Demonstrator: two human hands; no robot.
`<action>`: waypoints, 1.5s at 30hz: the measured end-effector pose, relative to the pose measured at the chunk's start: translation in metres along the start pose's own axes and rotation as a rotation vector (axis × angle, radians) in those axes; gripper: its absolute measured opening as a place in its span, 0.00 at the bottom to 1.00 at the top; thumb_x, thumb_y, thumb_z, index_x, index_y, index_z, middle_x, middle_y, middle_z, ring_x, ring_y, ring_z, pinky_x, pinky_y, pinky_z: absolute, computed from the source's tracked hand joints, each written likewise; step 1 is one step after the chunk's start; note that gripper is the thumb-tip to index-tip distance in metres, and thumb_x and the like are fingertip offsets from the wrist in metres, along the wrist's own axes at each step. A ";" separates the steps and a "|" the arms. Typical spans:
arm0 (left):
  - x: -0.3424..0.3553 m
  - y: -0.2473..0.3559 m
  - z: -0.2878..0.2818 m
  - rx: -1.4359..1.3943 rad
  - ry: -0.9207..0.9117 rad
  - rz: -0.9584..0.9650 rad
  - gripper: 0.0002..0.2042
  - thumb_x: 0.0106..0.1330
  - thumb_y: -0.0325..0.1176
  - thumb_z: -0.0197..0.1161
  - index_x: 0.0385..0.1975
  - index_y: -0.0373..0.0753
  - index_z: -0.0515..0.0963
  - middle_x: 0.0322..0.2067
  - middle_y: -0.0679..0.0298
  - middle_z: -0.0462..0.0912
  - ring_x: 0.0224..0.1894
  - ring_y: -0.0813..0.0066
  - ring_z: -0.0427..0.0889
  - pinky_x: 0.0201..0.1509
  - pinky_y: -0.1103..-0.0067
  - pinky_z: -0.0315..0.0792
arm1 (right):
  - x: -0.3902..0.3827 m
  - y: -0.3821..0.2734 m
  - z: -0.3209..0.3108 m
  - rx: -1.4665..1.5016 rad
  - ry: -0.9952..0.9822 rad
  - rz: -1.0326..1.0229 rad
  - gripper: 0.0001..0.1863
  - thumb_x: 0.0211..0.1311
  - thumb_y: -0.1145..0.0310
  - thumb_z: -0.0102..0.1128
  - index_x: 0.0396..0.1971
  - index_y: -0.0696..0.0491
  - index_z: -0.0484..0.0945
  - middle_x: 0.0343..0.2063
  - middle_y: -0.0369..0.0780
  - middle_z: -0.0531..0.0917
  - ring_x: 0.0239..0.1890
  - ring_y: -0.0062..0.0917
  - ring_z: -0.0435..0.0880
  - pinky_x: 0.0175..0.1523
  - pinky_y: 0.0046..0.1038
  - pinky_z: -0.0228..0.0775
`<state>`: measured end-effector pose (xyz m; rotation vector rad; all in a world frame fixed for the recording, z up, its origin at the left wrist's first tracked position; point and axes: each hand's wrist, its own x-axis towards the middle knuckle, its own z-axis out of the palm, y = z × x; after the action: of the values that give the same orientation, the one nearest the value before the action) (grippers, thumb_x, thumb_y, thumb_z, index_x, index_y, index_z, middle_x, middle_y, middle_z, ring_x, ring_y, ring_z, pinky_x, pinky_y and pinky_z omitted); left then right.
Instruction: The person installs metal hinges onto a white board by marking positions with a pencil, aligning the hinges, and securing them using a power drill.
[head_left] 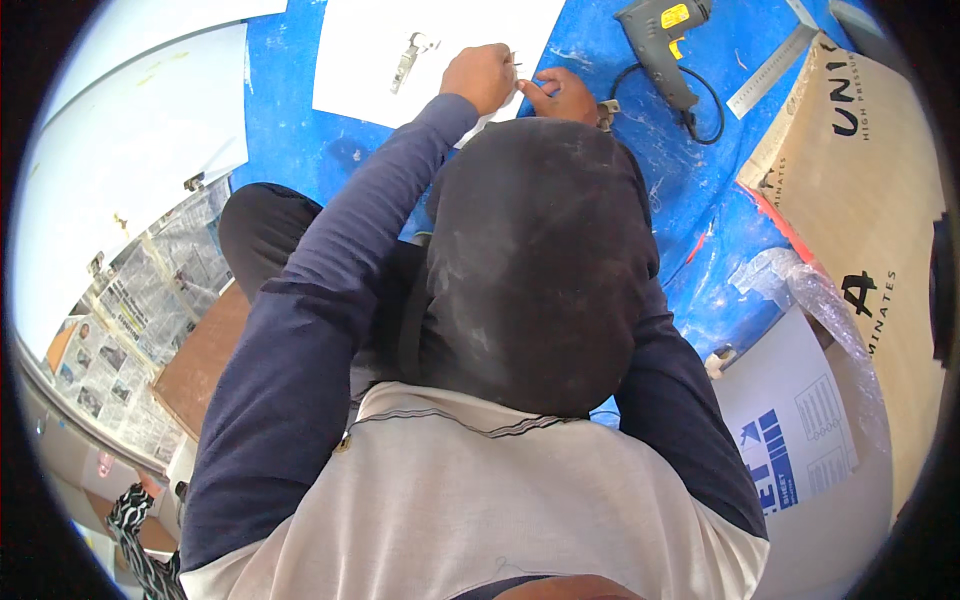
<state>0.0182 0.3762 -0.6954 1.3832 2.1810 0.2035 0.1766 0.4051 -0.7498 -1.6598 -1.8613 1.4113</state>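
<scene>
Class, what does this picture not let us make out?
Head view:
Slim dark item between bare left hand and bare right hand: too small.
White flat sheet: far end cut off by upper edge.
Navy right sleeve: lower part hidden by raised black-trousered knee.

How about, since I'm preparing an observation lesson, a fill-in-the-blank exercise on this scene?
The surface under the drill is coloured ____.
The metal fitting lies to the ____ of the left hand.
In the picture, the ruler lies to the ____ of the drill.
Missing words: blue; left; right.
</scene>
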 end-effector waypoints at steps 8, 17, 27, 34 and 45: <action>0.021 -0.008 -0.018 0.143 -0.042 0.198 0.12 0.65 0.38 0.61 0.41 0.41 0.86 0.34 0.50 0.88 0.40 0.47 0.87 0.48 0.57 0.79 | 0.001 0.001 0.000 0.005 -0.004 0.017 0.22 0.46 0.51 0.80 0.37 0.49 0.87 0.31 0.40 0.87 0.36 0.37 0.87 0.40 0.39 0.77; 0.018 -0.002 -0.018 0.101 -0.054 0.221 0.11 0.68 0.36 0.58 0.43 0.41 0.85 0.34 0.50 0.88 0.41 0.48 0.87 0.48 0.57 0.79 | -0.001 -0.003 -0.001 0.021 0.019 0.010 0.22 0.46 0.51 0.81 0.36 0.49 0.87 0.30 0.40 0.88 0.33 0.37 0.87 0.39 0.38 0.77; 0.021 -0.019 -0.019 0.014 -0.089 0.245 0.10 0.68 0.34 0.59 0.44 0.41 0.83 0.34 0.50 0.87 0.39 0.45 0.86 0.45 0.56 0.77 | 0.000 -0.004 -0.001 0.000 0.018 0.034 0.22 0.46 0.51 0.81 0.37 0.49 0.87 0.29 0.39 0.88 0.33 0.36 0.87 0.38 0.39 0.77; 0.036 -0.016 -0.021 0.208 -0.166 0.402 0.12 0.68 0.35 0.60 0.48 0.43 0.83 0.39 0.53 0.88 0.42 0.47 0.86 0.49 0.58 0.78 | -0.001 -0.001 0.001 0.022 0.030 0.021 0.21 0.45 0.51 0.82 0.36 0.46 0.88 0.27 0.38 0.87 0.32 0.35 0.87 0.37 0.39 0.77; 0.060 0.003 -0.009 0.291 -0.213 0.354 0.09 0.62 0.37 0.60 0.33 0.40 0.83 0.31 0.47 0.86 0.38 0.43 0.86 0.42 0.53 0.78 | 0.009 0.008 0.001 -0.012 -0.130 0.041 0.28 0.49 0.46 0.80 0.42 0.52 0.86 0.34 0.42 0.89 0.35 0.31 0.88 0.41 0.33 0.79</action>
<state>-0.0034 0.4314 -0.7080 1.8576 1.8310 -0.1351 0.1783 0.4117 -0.7601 -1.6570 -1.9185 1.5615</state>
